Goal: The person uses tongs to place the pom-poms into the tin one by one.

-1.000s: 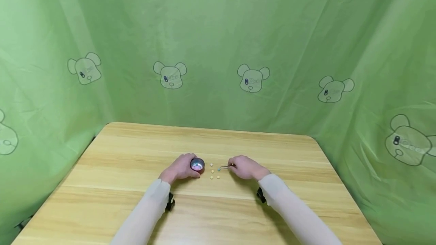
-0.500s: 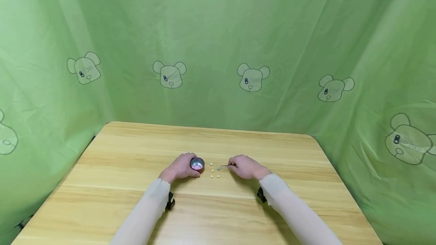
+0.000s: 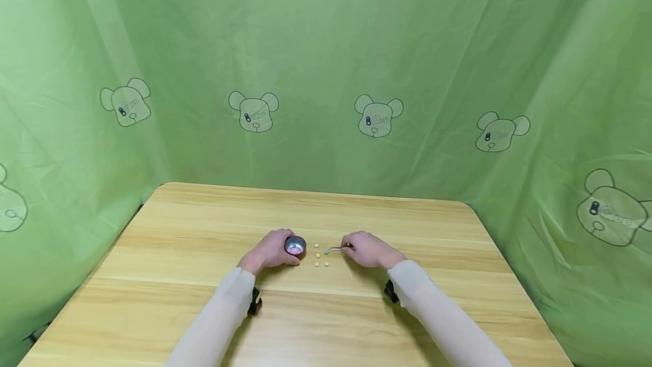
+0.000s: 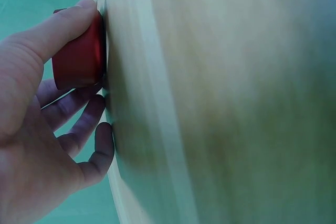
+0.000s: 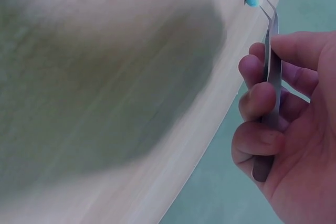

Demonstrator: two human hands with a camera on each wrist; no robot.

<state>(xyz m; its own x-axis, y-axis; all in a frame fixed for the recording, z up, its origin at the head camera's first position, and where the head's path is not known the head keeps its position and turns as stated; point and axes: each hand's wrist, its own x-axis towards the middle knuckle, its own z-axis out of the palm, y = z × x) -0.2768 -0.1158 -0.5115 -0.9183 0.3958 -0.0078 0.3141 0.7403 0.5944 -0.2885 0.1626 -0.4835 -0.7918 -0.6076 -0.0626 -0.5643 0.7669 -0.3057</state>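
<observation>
Near the table's middle, my left hand [image 3: 271,249] holds a small round red tin [image 4: 79,61], thumb on one side and fingers on the other. Its silvery inside, with something pinkish at the bottom, shows from the head view. Across from it, my right hand [image 3: 369,249] grips metal tweezers [image 5: 275,72] with bent, fine tips, the handle lying along the curled fingers. Right at the tips sits a blue bead [image 5: 252,0]; the two prongs stand slightly apart beside it. Several pale yellow beads [image 3: 317,264] lie between the tin and the tweezers.
The wooden table [image 3: 326,321] reaches out on all sides of the hands. Green curtains [image 3: 316,61] with bear faces hang behind and at both sides. A black wrist device [image 3: 254,302] sits under the left sleeve, another device [image 3: 391,292] under the right.
</observation>
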